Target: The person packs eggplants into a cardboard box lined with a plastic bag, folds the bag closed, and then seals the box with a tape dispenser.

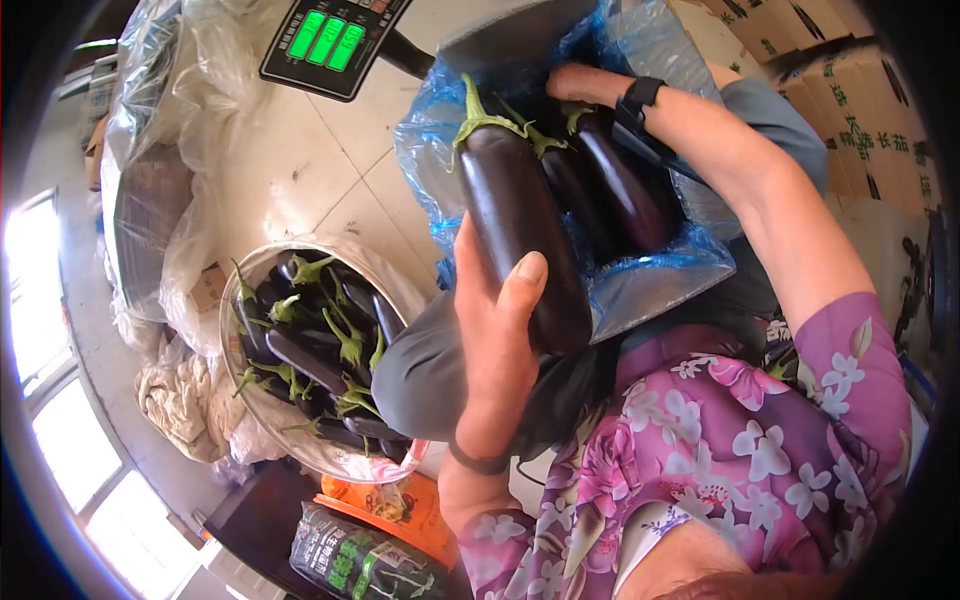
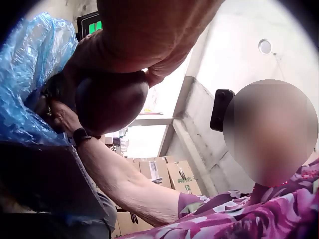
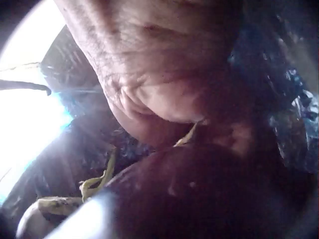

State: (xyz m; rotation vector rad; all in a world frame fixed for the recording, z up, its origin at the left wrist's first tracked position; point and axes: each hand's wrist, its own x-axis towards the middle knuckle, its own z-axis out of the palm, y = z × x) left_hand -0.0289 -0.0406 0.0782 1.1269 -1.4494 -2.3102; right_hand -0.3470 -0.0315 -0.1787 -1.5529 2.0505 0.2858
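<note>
The left hand (image 1: pixel 497 310) grips a large dark eggplant (image 1: pixel 520 215), thumb across its skin, green stem toward the top of the head view; the left wrist view shows the eggplant's rounded end (image 2: pixel 112 102) under that hand. This eggplant is over the near side of a box lined with blue plastic (image 1: pixel 425 170). Inside the box lie other eggplants (image 1: pixel 625 185). The right hand (image 1: pixel 590 85) reaches into the box at the stem end of one eggplant, its fingers hidden. In the right wrist view the hand (image 3: pixel 164 89) is just above a dark eggplant (image 3: pixel 174 194).
A round lined basket (image 1: pixel 235 355) full of eggplants stands left of the knee. A scale display (image 1: pixel 325 45) with green digits is beyond the box. Cartons (image 1: pixel 850 120) are stacked at the right, clear plastic (image 1: pixel 185 230) hangs at the left, and orange and dark bags (image 1: pixel 365 560) lie below the basket.
</note>
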